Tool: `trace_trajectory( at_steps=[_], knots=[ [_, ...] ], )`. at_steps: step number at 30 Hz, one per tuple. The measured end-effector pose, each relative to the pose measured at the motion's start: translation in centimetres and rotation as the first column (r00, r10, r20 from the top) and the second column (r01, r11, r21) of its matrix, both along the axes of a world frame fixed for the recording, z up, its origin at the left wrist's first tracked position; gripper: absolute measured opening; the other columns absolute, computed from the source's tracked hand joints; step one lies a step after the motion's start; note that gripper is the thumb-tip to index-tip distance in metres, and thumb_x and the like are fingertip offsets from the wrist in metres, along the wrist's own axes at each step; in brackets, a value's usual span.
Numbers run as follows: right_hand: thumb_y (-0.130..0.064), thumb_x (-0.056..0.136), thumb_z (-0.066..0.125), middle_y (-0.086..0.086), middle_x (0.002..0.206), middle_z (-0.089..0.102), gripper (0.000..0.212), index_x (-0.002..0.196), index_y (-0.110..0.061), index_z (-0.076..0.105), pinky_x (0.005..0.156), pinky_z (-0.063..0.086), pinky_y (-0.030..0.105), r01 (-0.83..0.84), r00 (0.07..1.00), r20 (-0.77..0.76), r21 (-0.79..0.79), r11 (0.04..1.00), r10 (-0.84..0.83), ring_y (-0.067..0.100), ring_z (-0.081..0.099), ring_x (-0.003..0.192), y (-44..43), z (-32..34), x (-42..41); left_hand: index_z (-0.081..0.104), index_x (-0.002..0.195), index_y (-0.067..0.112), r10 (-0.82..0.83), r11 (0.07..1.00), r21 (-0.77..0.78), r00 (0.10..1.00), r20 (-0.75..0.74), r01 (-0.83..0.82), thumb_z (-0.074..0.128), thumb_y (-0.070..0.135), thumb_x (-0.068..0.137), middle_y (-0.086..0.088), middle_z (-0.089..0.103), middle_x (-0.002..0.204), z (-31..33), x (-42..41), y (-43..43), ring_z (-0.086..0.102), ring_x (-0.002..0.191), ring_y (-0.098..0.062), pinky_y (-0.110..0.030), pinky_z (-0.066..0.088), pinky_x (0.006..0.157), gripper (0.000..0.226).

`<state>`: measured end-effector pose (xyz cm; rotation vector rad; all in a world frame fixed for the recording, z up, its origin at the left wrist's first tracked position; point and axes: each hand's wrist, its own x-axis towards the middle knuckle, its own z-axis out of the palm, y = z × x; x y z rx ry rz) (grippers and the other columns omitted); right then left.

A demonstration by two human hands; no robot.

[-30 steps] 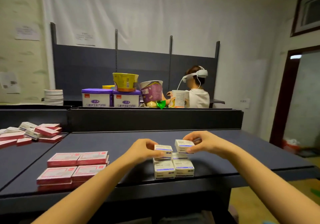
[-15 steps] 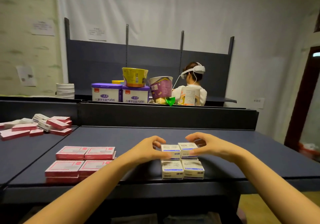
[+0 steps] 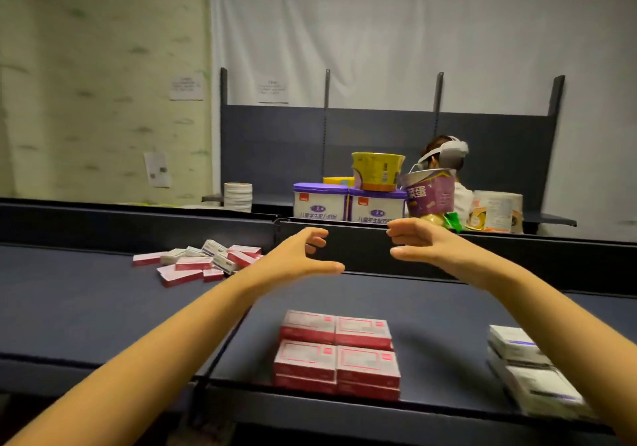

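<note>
While raised empty above the shelf: left hand, right hand loosely curled, apart, gripping nothing | white box stack near right, squared | pink box stack near centre, squared | loose box pile far left, judged unsorted, remaining.

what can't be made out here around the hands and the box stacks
- Head view: the white boxes are partly covered by the right forearm, so their count is unclear.
- Head view: print on the pink boxes is blurred.
- Head view: the loose pile is too small and blurred to count.
- Head view: the person is mostly hidden by the purple cup.
- Head view: what the left hand and right hand reach for cannot be told.
</note>
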<state>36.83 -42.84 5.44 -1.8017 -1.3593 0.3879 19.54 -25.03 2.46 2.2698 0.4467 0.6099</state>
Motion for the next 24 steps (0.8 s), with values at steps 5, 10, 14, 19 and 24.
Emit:
trace_trajectory(
  at_steps=[5,10,14,19,24],
  knots=[
    [-0.039,0.074,0.065,-0.01,0.127,0.048,0.06,0.129,-0.028,0.041,0.097,0.041,0.027,-0.032,0.999,0.014,-0.043,0.999,0.033,0.012,0.049,0.119,9.8,-0.6,-4.1,0.033,0.138,0.027,0.013,1.0,0.013,1.0,0.001,-0.013,0.072,0.035,0.077,0.0,0.043,0.141,-0.2,-5.1,10.5,0.046,0.124,-0.018,-0.035,0.044,0.1,0.073],
    [-0.034,0.077,0.067,-0.008,0.13,0.049,0.053,0.124,-0.03,0.044,0.1,0.041,0.027,-0.034,0.999,-0.006,-0.098,0.995,0.034,0.013,0.049,0.122,18.1,-1.6,-6.3,0.035,0.137,0.025,0.026,0.999,0.025,0.999,-0.041,-0.025,0.074,0.035,0.076,0.0,0.047,0.138,-1.8,-8.8,20.1,0.05,0.116,-0.013,-0.022,0.05,0.087,0.074],
    [-0.043,0.069,0.066,-0.01,0.129,0.051,0.059,0.124,-0.032,0.046,0.097,0.042,0.025,-0.011,1.0,-0.019,-0.093,0.996,0.009,0.01,0.05,0.119,21.5,-1.4,-6.9,0.038,0.135,0.021,0.025,1.0,0.009,0.998,-0.057,-0.025,0.075,0.029,0.075,-0.001,0.049,0.135,-3.4,-10.1,25.5,0.052,0.107,-0.009,-0.009,0.049,0.074,0.07],
    [-0.032,0.081,0.066,-0.007,0.13,0.05,0.049,0.125,-0.03,0.045,0.102,0.04,0.028,0.014,1.0,-0.006,-0.164,0.986,-0.015,0.012,0.049,0.12,25.1,-2.3,-6.8,0.044,0.13,0.021,0.029,0.999,0.047,0.989,-0.144,-0.023,0.077,0.033,0.072,0.003,0.051,0.133,-4.8,-10.4,29.1,0.051,0.11,-0.009,-0.022,0.042,0.093,0.067],
    [-0.032,0.08,0.068,-0.002,0.136,0.048,0.055,0.129,-0.025,0.043,0.101,0.04,0.027,0.03,0.999,0.02,-0.275,0.961,-0.025,0.013,0.047,0.12,27.9,-3.7,-6.9,0.051,0.124,0.02,0.054,0.984,0.176,0.977,-0.205,-0.018,0.076,0.033,0.074,0.002,0.057,0.126,-5.5,-10.2,30.7,0.055,0.107,-0.01,-0.021,0.044,0.092,0.058]
  ],
)
